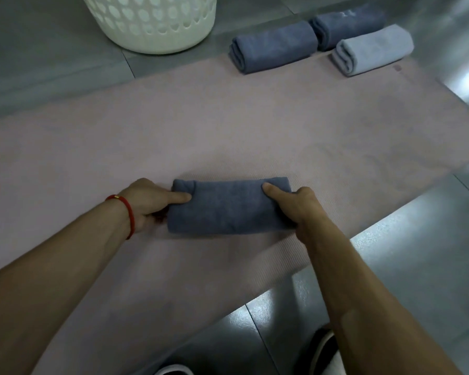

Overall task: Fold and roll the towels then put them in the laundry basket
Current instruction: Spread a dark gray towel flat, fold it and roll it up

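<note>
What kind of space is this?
Probably a home or laundry area, working at floor level: grey floor tiles, a pink mat spread on them, and a white laundry basket standing nearby.

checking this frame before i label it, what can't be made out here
Head view only:
- Laundry basket: top cut off by the upper edge, so what is inside is unseen.
- Left hand and right hand: fingers hidden under the ends of the dark blue towel roll.
- Rear dark towel: partly hidden by the dark roll and light roll in front.
- Shoes: cut off by the bottom edge.
</note>
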`<state>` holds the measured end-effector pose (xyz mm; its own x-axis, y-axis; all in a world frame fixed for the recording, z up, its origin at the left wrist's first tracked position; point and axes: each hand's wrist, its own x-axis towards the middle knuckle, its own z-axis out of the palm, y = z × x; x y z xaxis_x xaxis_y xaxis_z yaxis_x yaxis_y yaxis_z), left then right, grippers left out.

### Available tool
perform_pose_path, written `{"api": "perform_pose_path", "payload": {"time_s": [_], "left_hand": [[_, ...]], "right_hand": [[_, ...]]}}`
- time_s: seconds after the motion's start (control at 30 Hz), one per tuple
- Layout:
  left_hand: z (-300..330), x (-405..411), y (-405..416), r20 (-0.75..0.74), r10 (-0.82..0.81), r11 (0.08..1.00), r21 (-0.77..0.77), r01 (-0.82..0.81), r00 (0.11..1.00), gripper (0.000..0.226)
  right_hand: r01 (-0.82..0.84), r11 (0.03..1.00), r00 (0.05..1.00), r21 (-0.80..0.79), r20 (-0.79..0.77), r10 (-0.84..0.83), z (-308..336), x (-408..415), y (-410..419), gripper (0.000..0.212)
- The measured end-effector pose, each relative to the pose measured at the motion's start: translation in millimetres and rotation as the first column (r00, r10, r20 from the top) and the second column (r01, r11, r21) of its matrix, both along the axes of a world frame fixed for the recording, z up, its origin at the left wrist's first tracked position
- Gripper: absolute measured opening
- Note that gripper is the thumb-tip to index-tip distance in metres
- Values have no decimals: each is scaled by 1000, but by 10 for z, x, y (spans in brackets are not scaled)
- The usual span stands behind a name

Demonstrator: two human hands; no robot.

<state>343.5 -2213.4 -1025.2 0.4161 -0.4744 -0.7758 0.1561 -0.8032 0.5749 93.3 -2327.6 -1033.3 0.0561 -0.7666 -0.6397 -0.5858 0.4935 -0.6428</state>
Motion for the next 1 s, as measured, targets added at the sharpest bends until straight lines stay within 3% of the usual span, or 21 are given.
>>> {"api": "perform_pose_path", "payload": {"time_s": [0.07,0.23,0.37,0.5,0.6,0.77,1.0], "left_hand": [[135,14,-4,-145,61,997,-32,-66,988,40],[685,172,-254,-223,-106,980,-187,64,969,41],[1374,250,-736,-135,-129,956,-281,86,982,37],[2006,116,-1129,-86,-54,938,-345,21,995,43],[2403,-124,-1285,-126,26,913,-401,-75,992,46],[2872,-618,-1512,-142,22,899,-430,-82,990,34],[3006,-1044,-1969,-174,48,892,-435,-121,984,32]], "right_hand": [[32,992,994,124,102,-45,106,-10,-135,92],[-162,921,961,354,268,66,497,68,-881,45],[-262,920,918,292,370,144,919,230,-1605,53],[-316,928,852,198,489,186,1537,147,-2094,36],[-333,933,840,133,492,230,2024,-56,-2306,41],[-307,951,849,32,460,259,2741,-540,-2447,36],[-335,942,855,-10,416,309,3063,-1015,-2948,43]]}}
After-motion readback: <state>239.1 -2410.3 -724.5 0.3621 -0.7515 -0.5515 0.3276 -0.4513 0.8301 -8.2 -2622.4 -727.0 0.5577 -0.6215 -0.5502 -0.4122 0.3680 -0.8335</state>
